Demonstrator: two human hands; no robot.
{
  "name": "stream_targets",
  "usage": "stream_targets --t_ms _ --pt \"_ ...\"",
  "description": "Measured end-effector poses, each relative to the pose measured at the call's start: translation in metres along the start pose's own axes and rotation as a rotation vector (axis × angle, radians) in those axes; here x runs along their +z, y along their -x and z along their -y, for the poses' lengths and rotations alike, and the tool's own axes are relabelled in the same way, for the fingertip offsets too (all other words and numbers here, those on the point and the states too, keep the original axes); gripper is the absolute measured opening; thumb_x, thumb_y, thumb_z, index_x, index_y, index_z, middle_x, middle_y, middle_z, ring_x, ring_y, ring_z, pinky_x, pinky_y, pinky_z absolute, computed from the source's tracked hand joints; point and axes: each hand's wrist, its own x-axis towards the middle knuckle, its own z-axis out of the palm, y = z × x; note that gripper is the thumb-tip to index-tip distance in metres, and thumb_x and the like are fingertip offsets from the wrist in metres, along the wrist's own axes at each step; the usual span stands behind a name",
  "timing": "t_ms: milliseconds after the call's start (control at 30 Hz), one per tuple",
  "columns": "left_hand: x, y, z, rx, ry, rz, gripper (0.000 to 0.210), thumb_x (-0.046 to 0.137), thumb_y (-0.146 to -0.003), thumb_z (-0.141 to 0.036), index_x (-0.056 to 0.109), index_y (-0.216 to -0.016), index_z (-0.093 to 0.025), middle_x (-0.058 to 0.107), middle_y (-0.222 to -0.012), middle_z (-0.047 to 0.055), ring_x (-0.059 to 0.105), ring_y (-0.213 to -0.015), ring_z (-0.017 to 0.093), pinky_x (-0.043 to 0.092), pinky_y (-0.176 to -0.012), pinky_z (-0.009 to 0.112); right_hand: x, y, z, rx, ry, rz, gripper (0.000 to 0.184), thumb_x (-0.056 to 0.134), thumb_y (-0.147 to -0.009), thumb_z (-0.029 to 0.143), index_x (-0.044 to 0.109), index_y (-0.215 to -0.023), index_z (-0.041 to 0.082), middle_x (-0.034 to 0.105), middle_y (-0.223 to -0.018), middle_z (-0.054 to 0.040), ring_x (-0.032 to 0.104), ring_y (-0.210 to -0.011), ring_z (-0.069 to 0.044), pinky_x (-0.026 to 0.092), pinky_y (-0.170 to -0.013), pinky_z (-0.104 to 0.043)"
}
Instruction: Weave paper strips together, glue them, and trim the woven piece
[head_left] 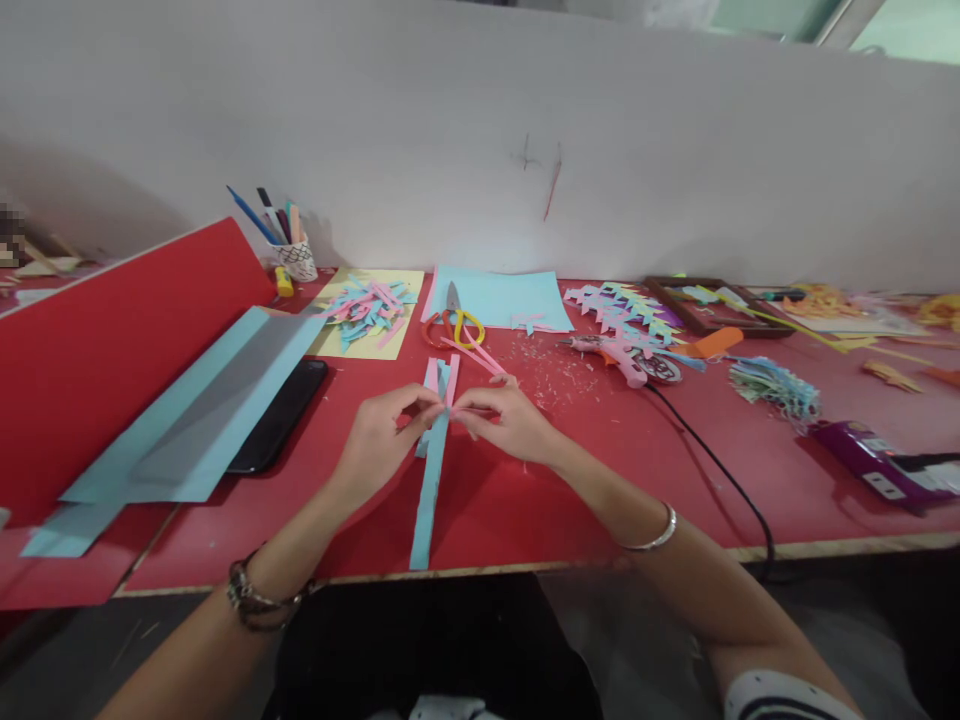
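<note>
Both hands meet over the red table, fingertips pinched at the crossing of some narrow paper strips. My left hand (386, 430) grips the strips from the left, and my right hand (514, 418) pinches them from the right. A long blue paper strip (429, 500) runs down from the fingers towards the table's front edge. Pink paper strips (452, 372) stick up beyond the fingertips. Which strip each finger presses is partly hidden. Just behind the hands lie scissors (454, 318) with red and yellow handles, and loose pink strips (480, 352) lie beside them.
A pink glue gun (619, 358) rests at right, its black cord trailing to the purple extension socket (885, 465). Cut paper pieces (367, 305) are heaped on a yellow sheet. At left are blue sheets (225, 420), a black phone (289, 420) and a pen cup (296, 260).
</note>
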Motion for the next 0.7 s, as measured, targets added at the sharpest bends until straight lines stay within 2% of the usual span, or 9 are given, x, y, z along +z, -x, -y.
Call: stream_targets --t_ms 100,200,300,400,567,700 --pt "-0.004 0.001 0.003 -0.010 0.011 0.001 0.022 0.049 -0.074 -0.039 0.056 -0.065 -0.020 0.062 -0.061 0.000 0.054 -0.057 0.013 0.042 -0.058 0.021 -0.005 0.000 -0.001 -0.003 -0.057 0.052 0.023 0.045 -0.083 0.030 0.059 -0.070 0.017 0.052 -0.047 0.0053 0.045 -0.048 -0.007 0.034 -0.067 -0.026" --pt "-0.014 0.004 0.012 -0.017 -0.011 -0.021 0.022 0.050 -0.074 -0.039 0.058 -0.065 -0.020 0.063 -0.065 0.001 0.056 -0.062 0.015 0.043 -0.062 0.022 -0.010 0.000 -0.003 0.025 -0.088 0.099 0.023 0.046 -0.081 0.030 0.059 -0.068 0.016 0.044 -0.045 0.0058 0.038 -0.044 -0.007 0.031 -0.051 -0.021" --pt "-0.028 0.011 0.024 -0.047 -0.068 -0.084 0.021 0.052 -0.073 -0.040 0.058 -0.066 -0.021 0.064 -0.067 0.000 0.056 -0.063 0.015 0.043 -0.064 0.022 -0.013 0.000 -0.004 0.079 -0.104 0.118 0.022 0.046 -0.080 0.029 0.058 -0.068 0.015 0.039 -0.047 0.0061 0.034 -0.044 -0.006 0.027 -0.046 -0.020" --pt "-0.040 0.020 0.033 -0.093 -0.080 -0.096 0.022 0.052 -0.072 -0.041 0.058 -0.065 -0.021 0.063 -0.065 0.001 0.056 -0.062 0.015 0.043 -0.062 0.022 -0.014 -0.001 -0.005 0.112 -0.112 0.134 0.021 0.045 -0.079 0.027 0.056 -0.066 0.014 0.040 -0.048 0.0057 0.033 -0.045 -0.006 0.028 -0.046 -0.019" --pt "-0.043 0.030 0.038 -0.151 -0.056 0.082 0.026 0.052 -0.070 -0.044 0.058 -0.064 -0.020 0.062 -0.060 0.001 0.055 -0.058 0.016 0.041 -0.056 0.022 -0.015 -0.002 -0.010 0.159 -0.124 0.116 0.018 0.050 -0.074 0.027 0.053 -0.060 0.015 0.044 -0.049 0.0054 0.037 -0.047 -0.006 0.030 -0.049 -0.020" --pt "-0.039 0.032 0.039 -0.178 -0.080 0.296 0.027 0.050 -0.070 -0.044 0.056 -0.064 -0.019 0.059 -0.061 0.000 0.052 -0.059 0.015 0.040 -0.055 0.022 -0.018 -0.004 -0.015 0.209 -0.154 0.104 0.020 0.053 -0.073 0.031 0.053 -0.059 0.016 0.042 -0.043 0.0070 0.038 -0.043 -0.006 0.032 -0.049 -0.020"
